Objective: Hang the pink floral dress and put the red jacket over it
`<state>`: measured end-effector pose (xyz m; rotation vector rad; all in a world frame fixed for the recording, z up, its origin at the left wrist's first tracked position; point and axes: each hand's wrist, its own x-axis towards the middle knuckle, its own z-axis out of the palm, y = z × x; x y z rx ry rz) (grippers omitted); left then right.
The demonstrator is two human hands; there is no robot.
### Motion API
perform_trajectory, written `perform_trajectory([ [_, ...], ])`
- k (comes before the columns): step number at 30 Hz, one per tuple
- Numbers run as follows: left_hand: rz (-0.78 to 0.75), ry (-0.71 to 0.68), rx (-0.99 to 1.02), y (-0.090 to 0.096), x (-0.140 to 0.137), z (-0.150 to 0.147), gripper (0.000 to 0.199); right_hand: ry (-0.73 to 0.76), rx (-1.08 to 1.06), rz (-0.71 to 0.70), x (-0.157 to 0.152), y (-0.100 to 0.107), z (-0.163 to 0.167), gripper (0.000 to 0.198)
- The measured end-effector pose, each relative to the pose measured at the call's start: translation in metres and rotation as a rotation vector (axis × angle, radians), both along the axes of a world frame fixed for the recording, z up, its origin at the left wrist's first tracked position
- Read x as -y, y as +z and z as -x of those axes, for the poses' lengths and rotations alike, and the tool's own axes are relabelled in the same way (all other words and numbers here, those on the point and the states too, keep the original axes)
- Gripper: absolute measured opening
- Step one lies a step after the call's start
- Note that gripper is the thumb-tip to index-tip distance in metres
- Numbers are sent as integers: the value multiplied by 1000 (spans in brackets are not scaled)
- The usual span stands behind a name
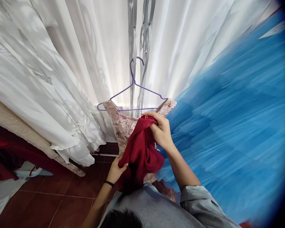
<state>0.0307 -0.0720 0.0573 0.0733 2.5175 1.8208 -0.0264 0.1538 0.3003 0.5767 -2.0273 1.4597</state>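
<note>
Against the white curtains [180, 41], a purple hanger [133, 81] stood before upright metal bars [146, 38]; whether its hook rested on them, I could not tell. From the hanger hung a pale pink patterned dress [124, 130], one strap towards each end of the wire. The left end of the hanger stuck out past its strap.

Red cloth [144, 148], smooth and loosely folded, was held up in front of the dress bodice, covering much of it. Both hands were on it, well apart from one another. Right hand [162, 131]: up at the cloth's top edge, near the neckline, fabric gripped between thumb and fingers. A small gold-coloured loop showed at that edge, just beside the fingers. Left hand [117, 171]: lower, at the cloth's left side, thumb over the front, fingers closed about the edge. A black band [109, 184] circled the left wrist. The right arm wore a grey sleeve [197, 199], folded back near the elbow.

Surroundings: to the right, a large mass of blue gauzy fabric [228, 123], close by the right forearm. To the left, white ruffled garments [54, 91] hung at a slant; below them, a beige speckled length of cloth [26, 133]. Reddish-brown floor tiles [49, 202] lay beneath.
</note>
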Motion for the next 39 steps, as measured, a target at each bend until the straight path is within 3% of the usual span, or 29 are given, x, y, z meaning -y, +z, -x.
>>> perform_trajectory([
  [4,100,199,-71,-18,13,-19,37,-75,64,-4,-9,-7,-5,35],
  [8,69,256,77,-1,64,-32,46,-90,179,-93,-26,-17,-4,37],
  [11,-53,217,204,39,115,-39,48,-30,359,-196,-34,-28,8,35],
  [13,-166,232,287,72,147,-43,45,94,489,-243,-31,-39,19,31],
  [16,-273,455,302,123,188,-46,37,326,569,-290,-7,-64,31,25],
  [20,-274,787,275,186,223,-46,36,506,480,-574,32,-83,35,20],
  [22,-260,846,261,213,229,-45,38,403,382,-583,37,-73,41,27],
  [25,-182,780,205,243,228,-31,43,-98,59,-360,22,-33,66,39],
  [27,-84,688,143,254,224,-12,48,-443,-143,-270,2,-5,93,43],
  [29,205,575,80,261,222,14,47,-585,-162,-285,-18,14,122,44],
  [32,942,492,93,271,223,49,47,-429,-26,-363,-40,23,150,38],
  [34,1260,469,134,279,225,67,50,-334,21,-373,-47,22,156,41],
  [36,1322,411,135,290,225,81,54,-274,38,-346,-52,23,157,43],
  [39,1262,311,65,308,219,103,55,-120,97,-328,-56,32,155,47],
])
